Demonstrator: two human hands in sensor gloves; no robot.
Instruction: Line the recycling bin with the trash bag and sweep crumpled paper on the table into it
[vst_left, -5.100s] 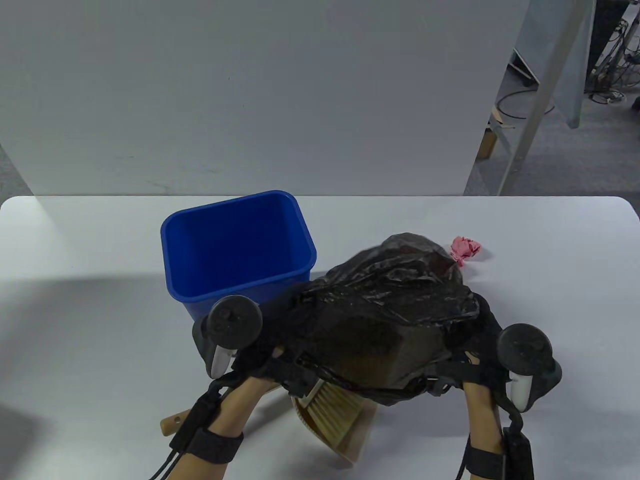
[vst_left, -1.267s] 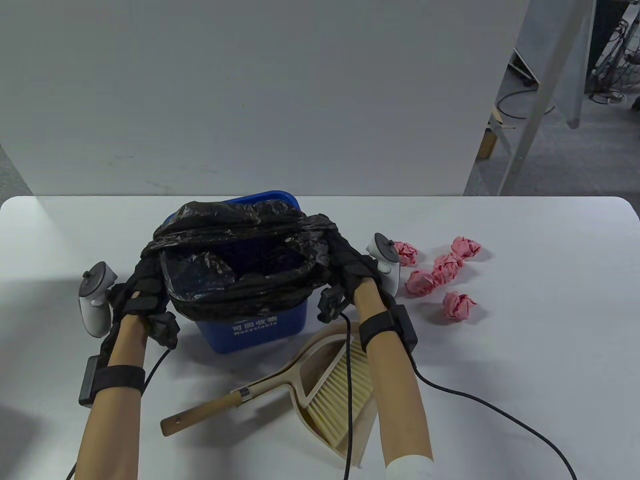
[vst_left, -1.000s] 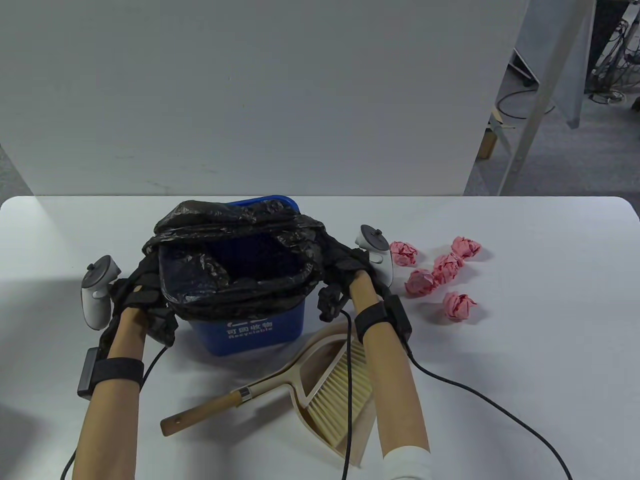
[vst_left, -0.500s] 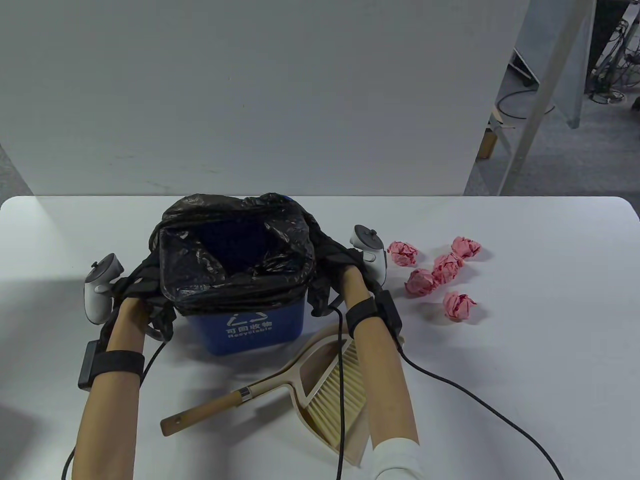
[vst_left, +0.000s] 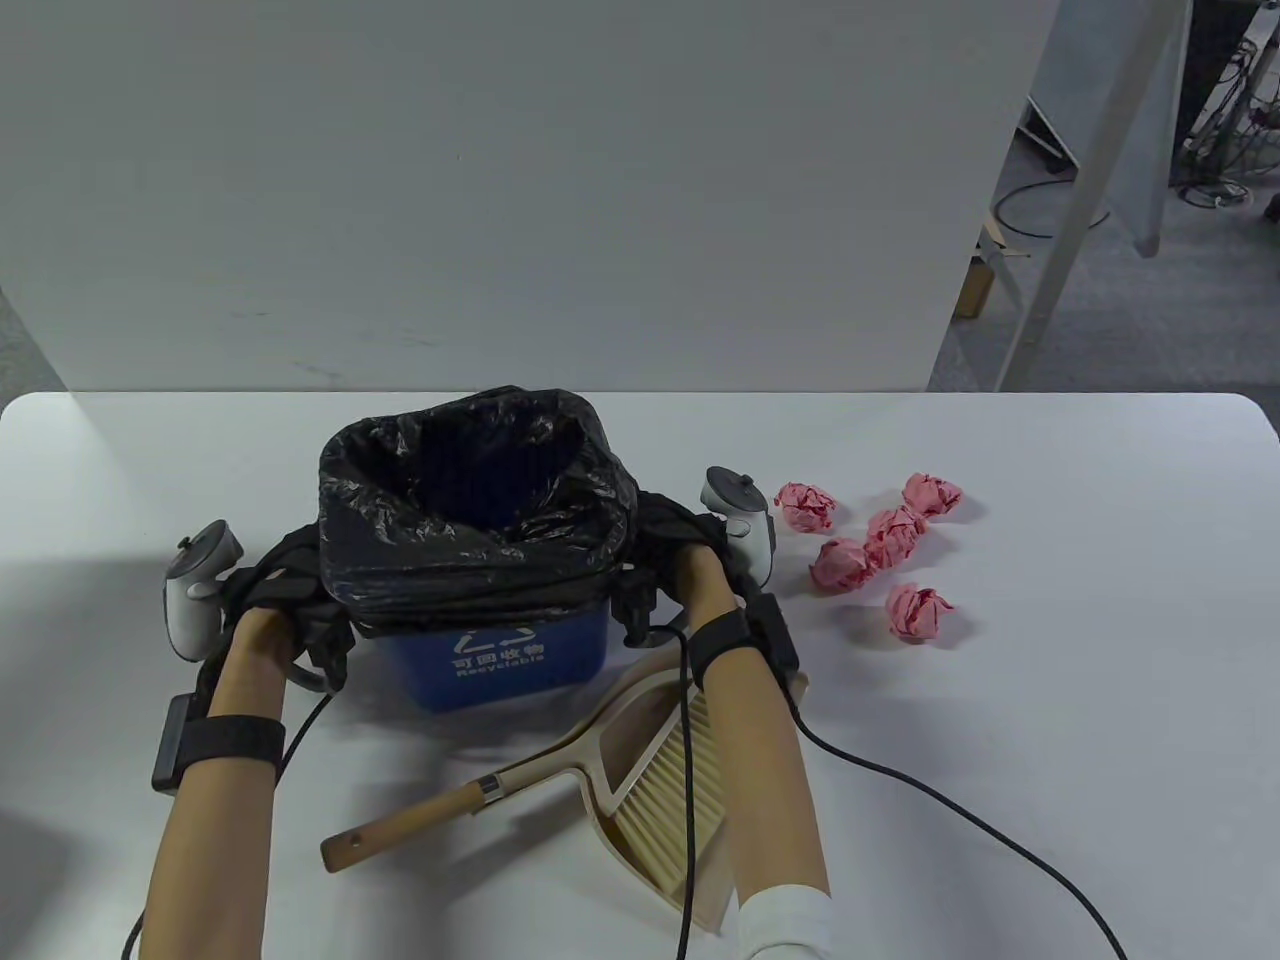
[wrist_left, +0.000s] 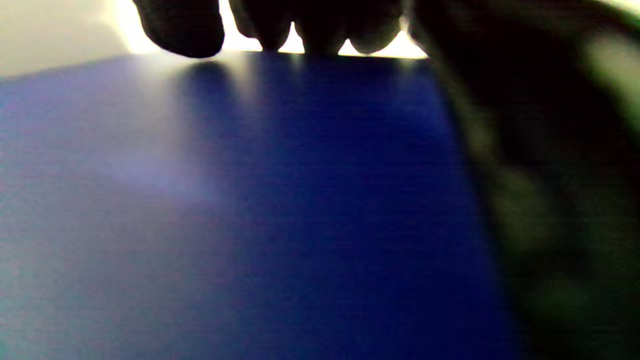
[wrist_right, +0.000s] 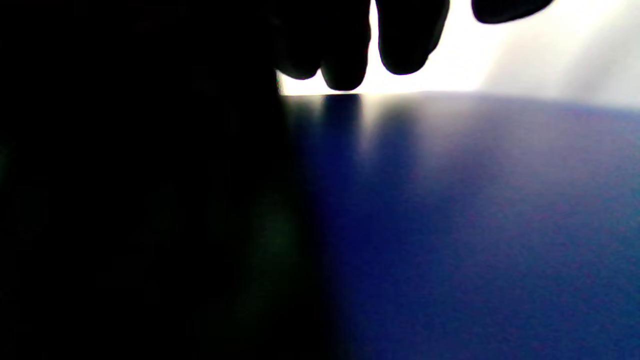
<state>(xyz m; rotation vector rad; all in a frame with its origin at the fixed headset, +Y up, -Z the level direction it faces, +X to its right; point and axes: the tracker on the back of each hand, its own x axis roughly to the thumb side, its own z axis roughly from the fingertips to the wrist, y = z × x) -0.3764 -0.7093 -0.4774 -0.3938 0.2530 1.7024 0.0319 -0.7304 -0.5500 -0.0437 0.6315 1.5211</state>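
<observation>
The blue recycling bin (vst_left: 500, 665) stands at the table's middle left with the black trash bag (vst_left: 470, 520) inside it, the bag's mouth folded down over the whole rim. My left hand (vst_left: 285, 600) grips the bag's edge at the bin's left side, and my right hand (vst_left: 665, 560) grips it at the right side. Several pink crumpled paper balls (vst_left: 865, 550) lie to the right of the bin. In both wrist views the blue bin wall (wrist_left: 250, 200) (wrist_right: 475, 225) fills the frame, with dark fingertips (wrist_left: 180, 27) (wrist_right: 407, 40) at the top.
A beige dustpan (vst_left: 640, 720) with a hand brush (vst_left: 665, 800) in it, wooden handle (vst_left: 410, 825) pointing left, lies in front of the bin under my right forearm. A black cable (vst_left: 950, 810) trails across the table to the right.
Both hands pulled the bag's edge down and toward me over the bin's rim; the far blue rim, still bare a second ago, is now covered by the bag.
</observation>
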